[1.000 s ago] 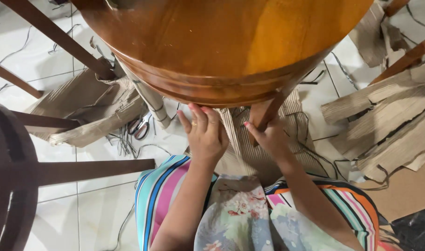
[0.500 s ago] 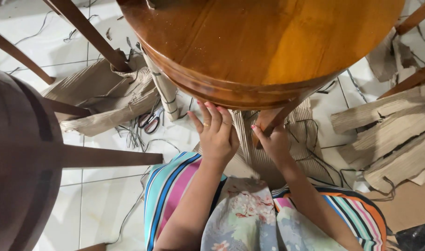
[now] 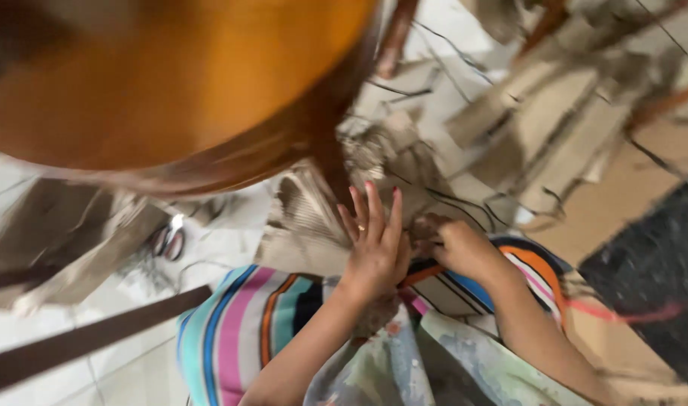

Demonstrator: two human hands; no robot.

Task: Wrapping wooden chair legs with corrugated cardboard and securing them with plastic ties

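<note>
- Corrugated cardboard (image 3: pixel 314 225) lies across the person's lap, its far end under the rim of the round wooden table (image 3: pixel 171 98) and beside the dark table leg (image 3: pixel 332 169).
- Left hand (image 3: pixel 375 244), fingers spread and flat, rests on the near edge of the cardboard; a ring shows on one finger.
- Right hand (image 3: pixel 464 248) is curled with fingertips drawn together at a frayed, torn bit of the cardboard; motion blur hides whether it truly pinches anything.
- Judged risk: the soft, ragged cardboard could tear further if tugged, since only a flat palm steadies it.
- Knuckles sit just beside the table leg, so a sharp pull could knock them against it.
- Scissors (image 3: pixel 168 242) lie on the white tiled floor (image 3: pixel 133 361) near the striped fabric (image 3: pixel 238 323) over the knee; a shifting leg could meet them.
- Loose cardboard strips (image 3: pixel 539 135) crowd the floor beyond, easy to snag or slide on.
</note>
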